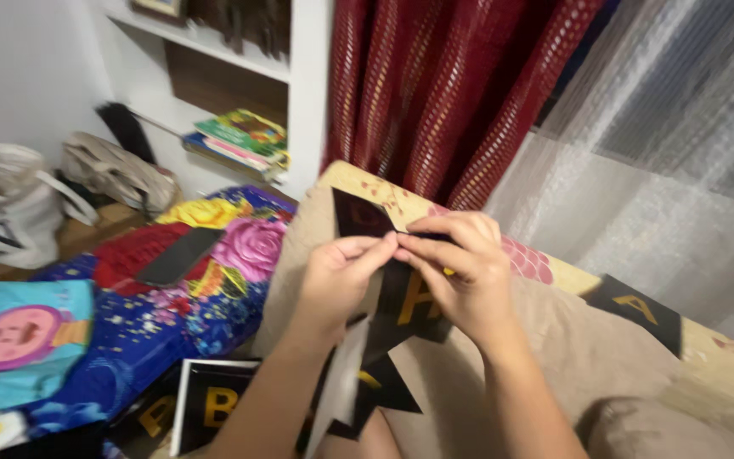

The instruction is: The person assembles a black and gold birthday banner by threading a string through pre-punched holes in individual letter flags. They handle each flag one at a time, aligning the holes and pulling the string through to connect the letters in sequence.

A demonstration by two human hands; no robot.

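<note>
Both forearms reach up from below. The left hand and right hand meet fingertip to fingertip, thumbs and forefingers pinched.

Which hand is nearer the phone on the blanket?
Left. The left hand is just right of the phone; the right hand is farther right, beyond it.

The bed in a blue floral cover carries a dark phone far left — a black lettered card lies near.
</note>
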